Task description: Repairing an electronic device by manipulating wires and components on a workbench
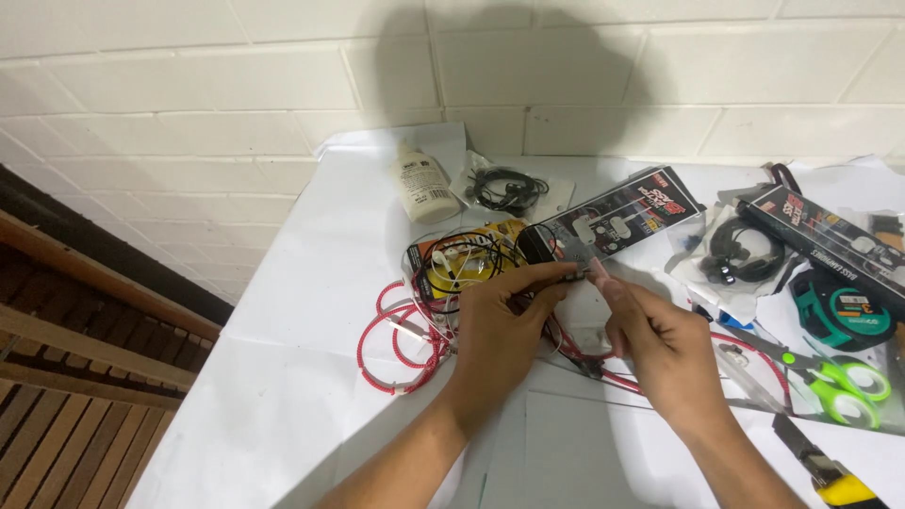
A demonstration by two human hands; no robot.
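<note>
White-papered table (283, 377) (cluttered), painted brick wall (189, 94), wooden slats (75, 377)

Whatever small piece the left hand (500, 325) and right hand (650, 335) pinch between their fingertips is too small to tell. At four o'clock the yellow-handled tool (830, 476) is cut by the bottom edge. At three o'clock the black box (834, 240) runs off the frame. The red cable (401, 344) disappears beneath both hands.

Both forearms are bare (no sleeves, watch or rings showing), left hand (500, 325) and right hand (660, 344).
</note>
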